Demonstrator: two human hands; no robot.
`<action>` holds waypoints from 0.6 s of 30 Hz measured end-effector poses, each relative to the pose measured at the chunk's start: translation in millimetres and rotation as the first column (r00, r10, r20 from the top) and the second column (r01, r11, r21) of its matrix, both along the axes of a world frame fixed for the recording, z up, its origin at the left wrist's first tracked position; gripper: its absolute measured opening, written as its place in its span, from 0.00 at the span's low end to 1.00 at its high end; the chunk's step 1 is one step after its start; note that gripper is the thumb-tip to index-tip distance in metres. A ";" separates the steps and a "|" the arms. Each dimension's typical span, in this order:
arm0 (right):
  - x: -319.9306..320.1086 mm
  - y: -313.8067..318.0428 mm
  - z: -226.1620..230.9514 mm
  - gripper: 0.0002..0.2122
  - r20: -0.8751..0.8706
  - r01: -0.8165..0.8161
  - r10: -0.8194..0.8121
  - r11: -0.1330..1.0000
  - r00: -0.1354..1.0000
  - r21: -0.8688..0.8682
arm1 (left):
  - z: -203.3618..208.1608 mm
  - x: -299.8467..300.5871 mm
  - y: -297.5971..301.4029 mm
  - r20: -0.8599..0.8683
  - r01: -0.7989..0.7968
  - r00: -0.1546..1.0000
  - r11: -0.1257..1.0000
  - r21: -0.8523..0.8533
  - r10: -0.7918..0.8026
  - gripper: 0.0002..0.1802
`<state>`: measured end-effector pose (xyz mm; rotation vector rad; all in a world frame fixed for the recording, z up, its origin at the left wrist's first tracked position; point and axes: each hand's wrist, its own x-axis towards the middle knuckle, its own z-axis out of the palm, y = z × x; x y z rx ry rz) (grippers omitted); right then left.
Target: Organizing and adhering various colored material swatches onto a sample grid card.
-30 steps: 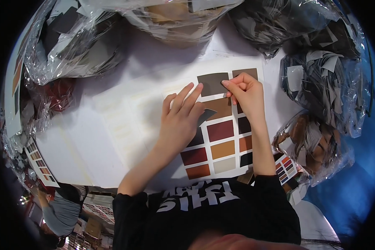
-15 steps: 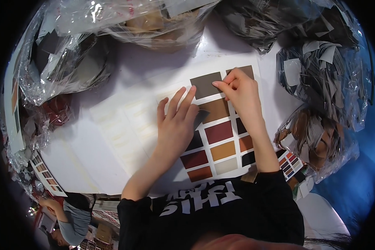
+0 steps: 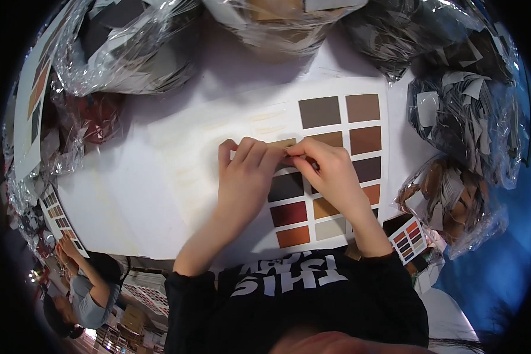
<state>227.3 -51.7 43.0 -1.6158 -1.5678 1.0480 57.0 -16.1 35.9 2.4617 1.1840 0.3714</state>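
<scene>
A white sample card (image 3: 248, 112) lies in front of me, bearing rows of coloured swatches and, on its left part, faint yellowish streaks. My left hand (image 3: 248, 177) hovers over the card's middle with its fingers curled round a small dark swatch (image 3: 285, 162), mostly hidden. My right hand (image 3: 327, 168) comes in from the other side, thumb and forefinger pinched at that swatch's edge, touching the left fingertips. Just beyond the fingertips shows a tan swatch (image 3: 282, 143); whether it is held or on the card I cannot tell. A grey-brown swatch (image 3: 320, 112) lies flat in the top row.
Clear plastic bags of loose swatches ring the table: grey ones (image 3: 153, 53) at far left, dark ones (image 3: 454, 112) and brown ones (image 3: 445, 192) on the right. A smaller swatch card (image 3: 408, 239) sits at near right. Another person (image 3: 91, 295) works at lower left.
My right hand has left the grey-brown swatch in the top row and come toward me to meet my left hand. The view has shifted, so the card sits straighter.
</scene>
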 end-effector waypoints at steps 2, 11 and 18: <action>-6.0 2.0 -5.9 0.05 0.000 -0.019 0.019 1.000 1.000 0.008 | 1.3 -9.2 -1.3 0.008 -0.057 0.998 0.998 -0.026 0.057 0.07; -4.7 32.4 -33.1 0.05 -0.379 0.280 -0.418 0.887 0.826 -0.367 | -10.1 -41.0 9.1 0.102 -0.254 0.966 0.949 0.189 0.239 0.24; 2.4 43.5 -36.4 0.06 -0.346 0.241 -0.406 0.870 0.846 -0.431 | -23.2 -44.0 7.1 0.046 -0.098 0.994 0.993 0.063 0.095 0.23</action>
